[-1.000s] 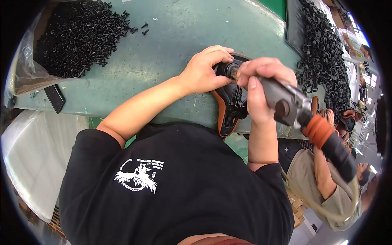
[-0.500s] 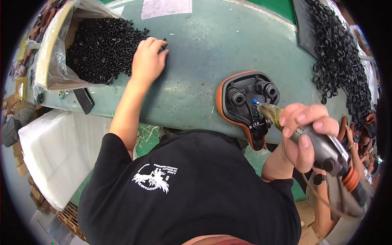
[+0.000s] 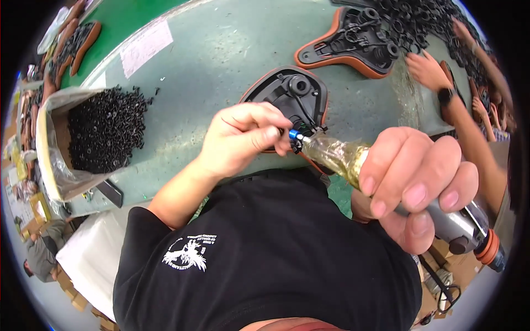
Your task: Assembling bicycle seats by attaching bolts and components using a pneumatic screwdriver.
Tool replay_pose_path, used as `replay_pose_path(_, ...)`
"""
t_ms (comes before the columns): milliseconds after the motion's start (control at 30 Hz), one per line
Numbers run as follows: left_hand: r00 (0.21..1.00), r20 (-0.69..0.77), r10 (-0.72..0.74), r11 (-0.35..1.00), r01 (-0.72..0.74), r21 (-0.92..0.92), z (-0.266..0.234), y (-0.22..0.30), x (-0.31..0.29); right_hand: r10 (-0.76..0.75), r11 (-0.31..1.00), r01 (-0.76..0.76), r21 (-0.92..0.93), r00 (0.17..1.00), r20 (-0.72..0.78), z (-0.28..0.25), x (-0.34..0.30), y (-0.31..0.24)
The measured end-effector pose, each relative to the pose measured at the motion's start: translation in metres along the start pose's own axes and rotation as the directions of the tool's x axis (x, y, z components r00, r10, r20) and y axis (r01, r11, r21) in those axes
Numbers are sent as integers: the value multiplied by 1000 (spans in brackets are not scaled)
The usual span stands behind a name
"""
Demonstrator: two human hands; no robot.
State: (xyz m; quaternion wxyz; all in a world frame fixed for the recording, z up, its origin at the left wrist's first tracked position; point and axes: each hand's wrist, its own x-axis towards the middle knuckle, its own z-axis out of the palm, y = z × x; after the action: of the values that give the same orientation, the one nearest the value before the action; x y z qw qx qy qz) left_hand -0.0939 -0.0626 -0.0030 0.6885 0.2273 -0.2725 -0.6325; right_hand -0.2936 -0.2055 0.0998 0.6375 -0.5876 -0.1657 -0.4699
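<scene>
My left hand pinches a small black screw, mostly hidden by the fingertips, at the blue-collared bit of a power screwdriver. My right hand is wrapped round the screwdriver's grey body, whose nose is covered in yellowish tape. Beneath the bit and my left hand lies a bicycle saddle, underside up, with a black base and a brown rim; its near part is partly hidden by my hands.
A lined box of black screws stands at the left, a phone by it. Another upturned saddle lies at the far right beside piled black rings. A co-worker's hand is near them.
My left hand has come from the screw pile to the bit with a screw. The screwdriver is lifted closer to me. Another saddle and a co-worker's hand show at the right as the view shifts.
</scene>
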Motion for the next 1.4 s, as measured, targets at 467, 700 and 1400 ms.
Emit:
replay_pose_path(467, 978, 95, -188, 920, 141, 366, -5, 2, 28, 31, 998, -31, -50, 1000, 5, -15, -16, -9)
replay_pose_path(700, 940, 341, -30, -47, -342, 939, -47, 34, 98, 116, 918, -97, -385, 993, 27, -25, -6, -2)
replay_pose_path(1400, 947, 322, 2, 561, -268, 783, -90, -15, 108, 352, 778, -348, -523, 931, -95, -2, 2, 52)
